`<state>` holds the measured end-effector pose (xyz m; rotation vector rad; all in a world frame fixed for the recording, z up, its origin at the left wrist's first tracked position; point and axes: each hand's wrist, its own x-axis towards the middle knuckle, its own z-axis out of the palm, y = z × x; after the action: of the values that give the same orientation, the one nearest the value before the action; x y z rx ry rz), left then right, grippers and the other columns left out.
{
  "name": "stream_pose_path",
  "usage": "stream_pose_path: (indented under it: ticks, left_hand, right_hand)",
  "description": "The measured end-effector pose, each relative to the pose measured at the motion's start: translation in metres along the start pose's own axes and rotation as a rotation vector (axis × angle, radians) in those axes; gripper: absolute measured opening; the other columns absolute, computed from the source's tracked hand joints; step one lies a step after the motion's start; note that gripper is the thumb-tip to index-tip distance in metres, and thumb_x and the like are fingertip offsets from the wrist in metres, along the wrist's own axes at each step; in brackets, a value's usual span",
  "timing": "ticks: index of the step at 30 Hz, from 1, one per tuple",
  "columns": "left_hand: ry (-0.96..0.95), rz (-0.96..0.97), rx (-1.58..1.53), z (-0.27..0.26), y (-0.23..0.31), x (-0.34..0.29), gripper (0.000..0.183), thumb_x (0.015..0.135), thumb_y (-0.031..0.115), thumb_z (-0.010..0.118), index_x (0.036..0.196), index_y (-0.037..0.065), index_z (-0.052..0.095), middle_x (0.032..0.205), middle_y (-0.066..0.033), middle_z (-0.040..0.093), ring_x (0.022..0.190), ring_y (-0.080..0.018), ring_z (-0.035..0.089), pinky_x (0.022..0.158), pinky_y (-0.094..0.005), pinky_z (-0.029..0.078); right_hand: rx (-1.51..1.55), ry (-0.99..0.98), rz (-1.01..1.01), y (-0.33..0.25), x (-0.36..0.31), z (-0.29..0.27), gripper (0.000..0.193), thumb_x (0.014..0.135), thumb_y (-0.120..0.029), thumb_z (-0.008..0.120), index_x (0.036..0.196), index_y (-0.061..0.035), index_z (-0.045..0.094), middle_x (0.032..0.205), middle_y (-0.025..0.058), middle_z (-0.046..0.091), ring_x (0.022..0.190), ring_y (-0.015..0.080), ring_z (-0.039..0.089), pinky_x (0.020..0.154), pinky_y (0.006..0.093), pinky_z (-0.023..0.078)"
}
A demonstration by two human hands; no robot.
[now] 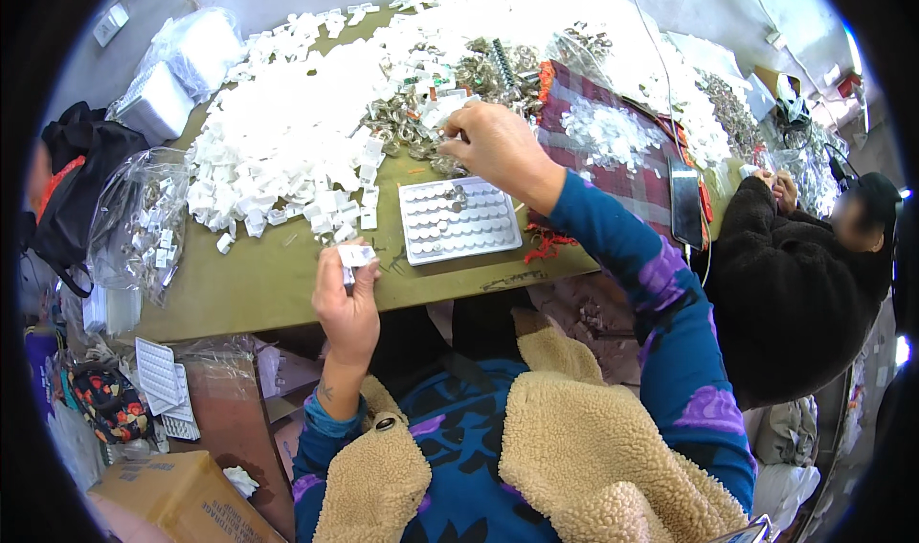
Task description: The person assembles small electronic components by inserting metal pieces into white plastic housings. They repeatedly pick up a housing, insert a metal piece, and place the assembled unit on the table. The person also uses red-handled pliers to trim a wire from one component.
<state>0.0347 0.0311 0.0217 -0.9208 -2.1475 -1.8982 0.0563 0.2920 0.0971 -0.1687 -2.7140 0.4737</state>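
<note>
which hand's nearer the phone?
Right. The right hand is left of the phone, across the plaid cloth; the left hand is farther left, past the white tray.

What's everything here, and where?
Table: one, olive, centre
Plastic pieces: many, white, across table
Metal parts: many, silvery, centre
Tray: one, white, near edge
More trays: several, white, lower left
Cloth: one, purplish, right
Phone: one, dark, right
Plastic bags: several, clear, both sides
Cardboard box: one, brown, lower left
Threads: some, red, beside tray
Co-worker: one clearly, black clothing, right
Left hand: one, blue-sleeved, holding white piece
Right hand: one, blue-sleeved, near metal parts
</note>
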Motion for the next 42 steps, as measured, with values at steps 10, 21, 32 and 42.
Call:
stream_pose_path:
  ticks: [10,21,32,42]
  left_hand:
    - [-0.008,-0.028,-0.015,-0.002,-0.004,-0.001,0.021,0.092,0.003,0.066,0.109,-0.006,0.059,0.087,-0.0061,0.057,0.068,-0.0113,0.057,0.062,-0.0249,0.048]
    - [0.008,-0.116,-0.175,-0.003,-0.007,-0.002,0.020,0.097,0.010,0.062,0.111,-0.004,0.060,0.086,-0.0024,0.062,0.069,-0.0079,0.056,0.064,-0.0231,0.048]
    - [-0.171,-0.081,-0.562,-0.015,0.084,-0.021,0.029,0.099,0.015,0.058,0.116,-0.009,0.055,0.133,-0.0238,0.056,0.080,-0.0194,0.068,0.066,-0.0310,0.060]
    - [-0.333,-0.409,-0.712,-0.008,0.078,-0.039,0.031,0.100,0.018,0.057,0.119,-0.007,0.054,0.104,-0.0171,0.066,0.088,-0.0231,0.069,0.074,-0.0349,0.062]
  right_hand:
    - [0.121,0.017,0.016,0.022,0.011,0.019,0.018,0.082,-0.010,0.070,0.092,0.0014,0.060,0.092,0.0198,0.064,0.087,0.0392,0.064,0.078,0.0454,0.050]
    - [0.416,0.160,-0.025,0.021,0.051,-0.026,0.020,0.087,-0.014,0.070,0.096,0.0039,0.066,0.088,0.0176,0.071,0.077,0.0253,0.067,0.072,0.0359,0.053]
    - [0.586,-0.084,-0.431,-0.072,-0.068,-0.047,0.016,0.084,-0.001,0.068,0.099,0.0015,0.062,0.087,0.0136,0.067,0.080,0.0260,0.068,0.071,0.0350,0.053]
    - [0.579,-0.044,-0.337,-0.082,-0.107,-0.034,0.028,0.081,0.001,0.070,0.108,-0.0011,0.064,0.088,0.0114,0.064,0.078,0.0241,0.065,0.072,0.0321,0.053]
